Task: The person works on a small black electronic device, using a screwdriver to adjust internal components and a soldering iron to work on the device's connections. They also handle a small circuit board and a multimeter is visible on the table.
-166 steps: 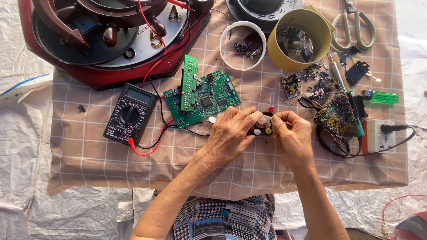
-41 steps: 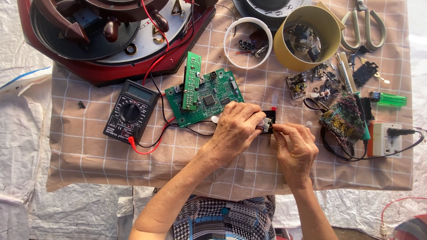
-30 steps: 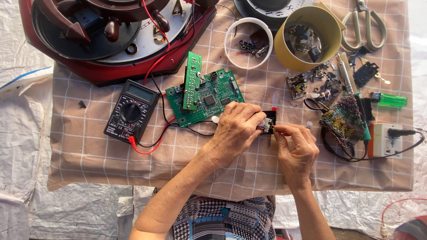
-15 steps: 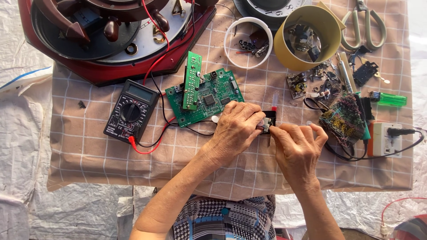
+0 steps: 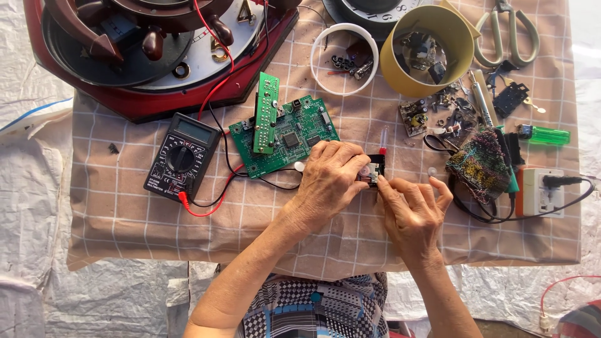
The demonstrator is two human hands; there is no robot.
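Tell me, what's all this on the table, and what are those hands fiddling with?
A person sits at a checked cloth strewn with electronics. The left hand grips a small black part while the right hand picks at it with its fingers. Beside them lie a green circuit board, a black multimeter with red and black leads, and two round tubs of small parts.

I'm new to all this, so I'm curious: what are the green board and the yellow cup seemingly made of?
The green board looks like rigid laminate with a glossy green coating, studded with small dark chips and silvery solder points. The yellow cup seems to be thin matte plastic or card; its smooth, even wall leaves that open. The small black part between the hands looks like plastic.
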